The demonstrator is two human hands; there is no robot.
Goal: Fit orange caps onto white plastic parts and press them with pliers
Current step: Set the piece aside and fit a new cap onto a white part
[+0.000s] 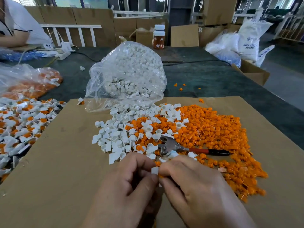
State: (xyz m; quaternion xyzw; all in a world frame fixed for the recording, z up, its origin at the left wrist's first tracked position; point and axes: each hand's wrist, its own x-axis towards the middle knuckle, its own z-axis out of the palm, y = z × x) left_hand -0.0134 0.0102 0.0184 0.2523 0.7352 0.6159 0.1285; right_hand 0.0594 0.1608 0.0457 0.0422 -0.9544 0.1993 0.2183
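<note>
Cardboard (pixel 57 162) is covering the near table; a clear bag (pixel 128 71) of white parts is slumping open at its far edge. Loose caps (pixel 213 129) are spreading in an orange heap over the right half; white parts (pixel 115 137) are spilling from the bag mouth down the middle and mixing into the heap's left edge. Fitted pieces (pixel 21 122), white with orange showing, are piling up off the cardboard's left side.

Pliers (pixel 181 148) are lying on the heap just beyond the knuckles, untouched; the long axis is running left to right, the metal head toward centre and the red-and-black handle pointing right, so the right hand is sitting nearer the handle.

Left hand (pixel 130 181) and right hand (pixel 194 183) are meeting fingertip to fingertip low in the middle, above bare cardboard. The left is pinching one white part (pixel 154 170) between thumb and curled forefinger; the right is pinching an orange cap (pixel 160 175) against that part's lower side. How far the cap is seated is hidden by the fingers.

Judgement: fitting by hand is under way and pressing is not yet done; the reach for the pliers looks short, forward and slightly right.
</note>
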